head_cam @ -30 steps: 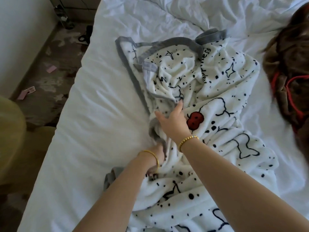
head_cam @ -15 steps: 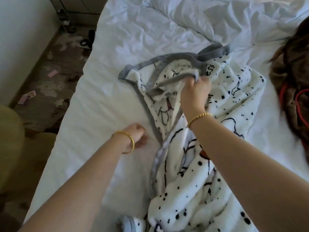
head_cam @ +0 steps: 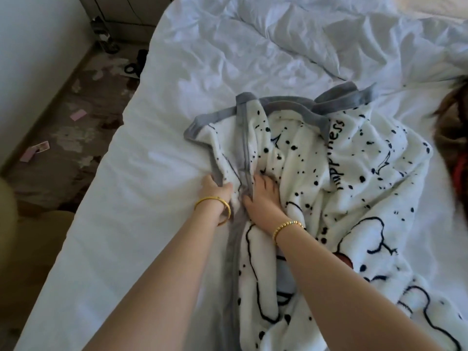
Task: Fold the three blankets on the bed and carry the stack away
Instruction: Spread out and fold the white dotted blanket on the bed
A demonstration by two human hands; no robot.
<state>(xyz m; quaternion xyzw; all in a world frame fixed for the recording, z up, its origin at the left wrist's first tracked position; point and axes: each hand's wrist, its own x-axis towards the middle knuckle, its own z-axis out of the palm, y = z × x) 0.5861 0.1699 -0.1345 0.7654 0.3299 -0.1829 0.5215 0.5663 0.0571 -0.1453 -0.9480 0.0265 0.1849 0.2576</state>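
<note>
A white fleece blanket [head_cam: 354,178] with black spots, black line drawings and a grey border lies crumpled on the white bed [head_cam: 157,224]. My left hand [head_cam: 216,190] grips the grey-edged fold at the blanket's left side, thumb over the cloth. My right hand [head_cam: 262,196] lies just to the right of it with its fingers curled into the same bunched fold beside the grey border. A brown blanket [head_cam: 453,148] with a red trim shows at the right edge of the view, partly cut off.
A rumpled white duvet [head_cam: 278,46] covers the far half of the bed. The bed's left edge drops to a patterned floor [head_cam: 76,138] with scattered paper bits and a dark object. A yellowish seat [head_cam: 30,239] stands at the lower left by the white wall.
My right hand dropped from the raised upper grey border down to the fold near my left hand. My left hand went from the bare sheet to gripping the blanket's edge. The blanket settled flatter.
</note>
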